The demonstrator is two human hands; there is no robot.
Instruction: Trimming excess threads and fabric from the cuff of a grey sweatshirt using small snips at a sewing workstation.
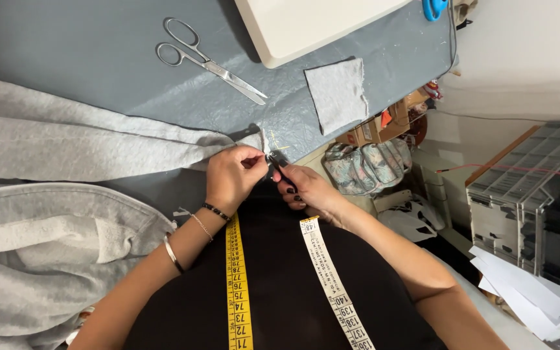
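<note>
My left hand (233,176) pinches the end of a grey sweatshirt fabric (66,139) at the table's near edge. My right hand (306,188) sits right beside it, fingers closed on a small dark tool (275,159) whose tip meets the fabric edge; what kind of tool it is cannot be made out. Both hands almost touch. A yellow and white tape measure (236,272) hangs around my neck over a black top.
Metal scissors (209,59) lie on the grey table cover (98,52). A small grey fabric square (338,94) lies near a white sewing machine base (306,26). To the right are a patterned bag (367,165), a drawer organiser (533,194) and loose papers (533,291).
</note>
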